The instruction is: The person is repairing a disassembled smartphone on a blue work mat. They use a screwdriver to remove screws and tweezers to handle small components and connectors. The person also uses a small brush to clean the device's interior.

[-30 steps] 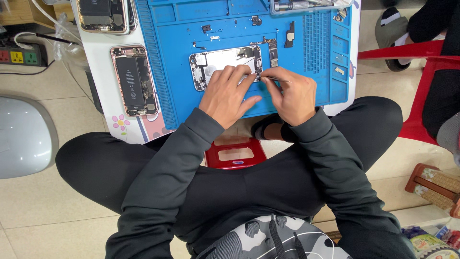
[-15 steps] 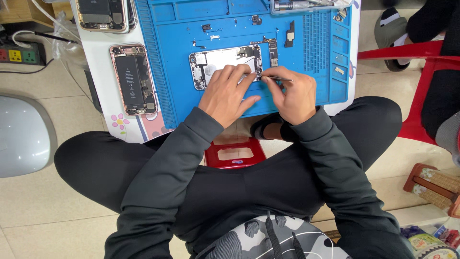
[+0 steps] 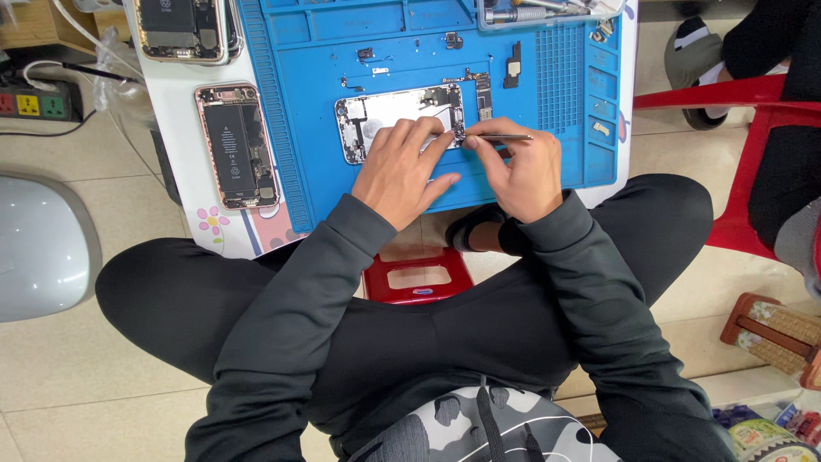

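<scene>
At the upper left of the frame two other opened phones lie on the white table: one with a pink-gold rim (image 3: 237, 145) just beside the left edge of the blue mat (image 3: 299, 111), and a darker one (image 3: 184, 28) above it, cut by the top border. A power strip (image 3: 38, 101) sits on the floor at the far left. Small loose parts (image 3: 511, 64) lie on the mat above the hands, and a clear tray with tools (image 3: 539, 12) stands at the top edge. A red stool (image 3: 723, 94) is at the right, and a red box (image 3: 417, 275) lies between the person's crossed legs, below the table edge.

The opened phone shell (image 3: 389, 120) lies flat in the middle of the mat, long side left to right. Its inside is silver metal, with small dark components at the left end and along the right end.

The left hand (image 3: 400, 167) rests over the lower right part of the shell, fingers spread and pressing down on it, so this part is hidden. The right hand (image 3: 522, 167) is just to the right of the shell, fingers pinching thin metal tweezers (image 3: 500, 137). The tweezers lie almost level and their tip reaches the right end of the shell, near the left fingertips (image 3: 446, 137).
</scene>
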